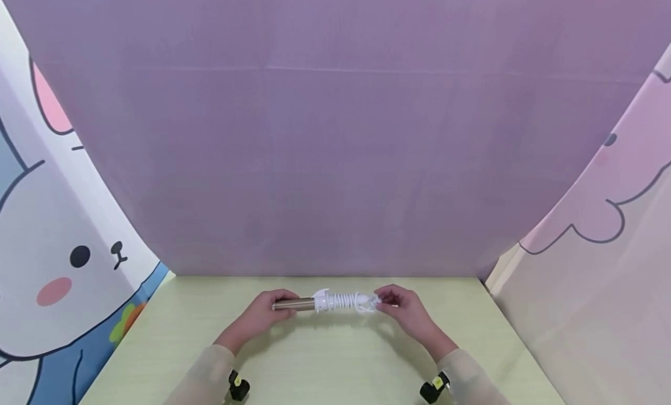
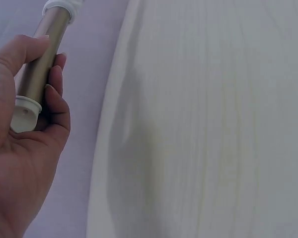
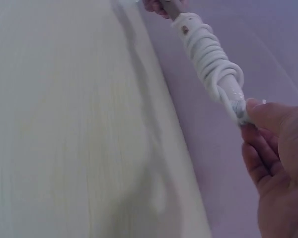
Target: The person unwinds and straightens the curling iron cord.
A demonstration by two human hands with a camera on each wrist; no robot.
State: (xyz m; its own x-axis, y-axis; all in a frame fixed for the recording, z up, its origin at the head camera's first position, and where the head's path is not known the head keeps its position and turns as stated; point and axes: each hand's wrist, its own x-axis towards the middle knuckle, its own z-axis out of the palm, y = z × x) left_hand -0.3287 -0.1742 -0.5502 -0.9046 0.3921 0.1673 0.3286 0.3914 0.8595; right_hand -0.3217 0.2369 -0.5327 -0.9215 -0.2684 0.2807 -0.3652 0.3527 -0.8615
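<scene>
Gripping the barrel (image 2: 42, 59) of the curler (image 1: 325, 303), my left hand (image 1: 262, 314) curled its fingers round the metal; my right hand (image 1: 406, 312) pinched the cord (image 3: 211, 54) end, holding the curler level above the table (image 1: 325, 364).

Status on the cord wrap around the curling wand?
Mostly done: the white cord sits coiled around the wand handle. In hand: left hand grips the metal barrel, right hand pinches the cord end. Left: securing that end, setting it down.
</scene>
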